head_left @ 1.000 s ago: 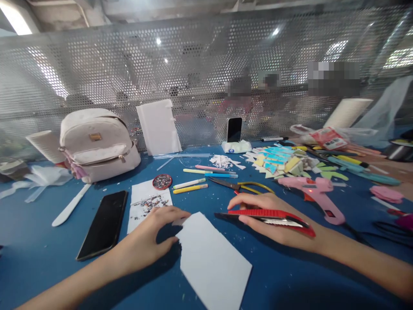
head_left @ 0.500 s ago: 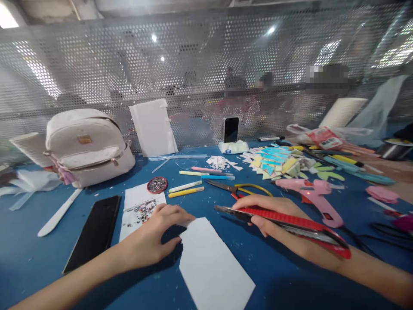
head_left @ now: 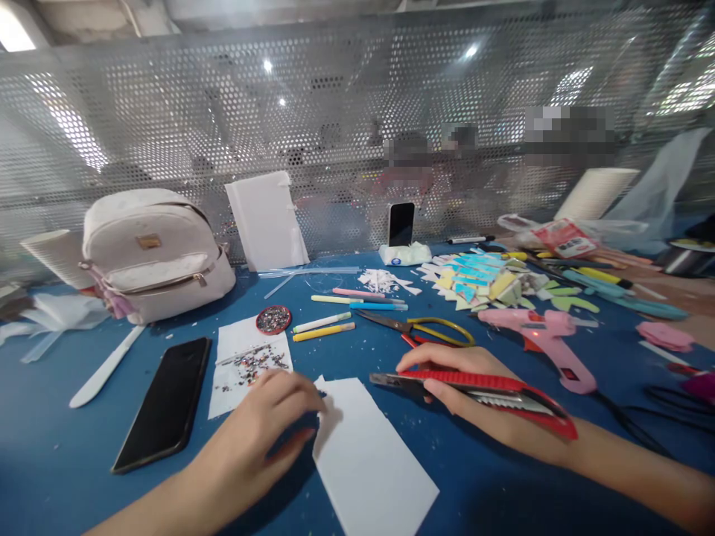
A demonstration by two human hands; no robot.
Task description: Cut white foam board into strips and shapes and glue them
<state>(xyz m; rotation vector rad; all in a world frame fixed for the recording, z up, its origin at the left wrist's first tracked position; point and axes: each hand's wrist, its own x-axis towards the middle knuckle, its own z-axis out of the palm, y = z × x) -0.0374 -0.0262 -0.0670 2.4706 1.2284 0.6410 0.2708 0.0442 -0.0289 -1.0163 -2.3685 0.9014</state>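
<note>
In my right hand (head_left: 469, 387) is a red box cutter (head_left: 491, 391), its tip pointing left above the blue table. A white sheet of card (head_left: 372, 454) with a pointed corner and a ragged left edge lies flat in front of me. My left hand (head_left: 276, 424) hovers by that ragged edge, fingers curved and apart, casting a shadow on the card. Nothing shows between its thumb and fingers. Just beyond the left hand, a white paper (head_left: 229, 350) carries scattered small gems (head_left: 251, 368). A round red-rimmed dish of gems (head_left: 273, 319) sits at its upper corner.
A black phone (head_left: 164, 406) and a white plastic knife (head_left: 106, 368) lie left, before a white backpack (head_left: 153, 257). Several markers (head_left: 324, 332), scissors (head_left: 413, 325) and a pile of paper scraps (head_left: 485, 279) lie ahead. A pink glue gun (head_left: 544, 335) with its cable rests at right.
My left hand has drawn back a little toward me and its fingers have moved over the card's edge. My right hand has shifted slightly left with the box cutter.
</note>
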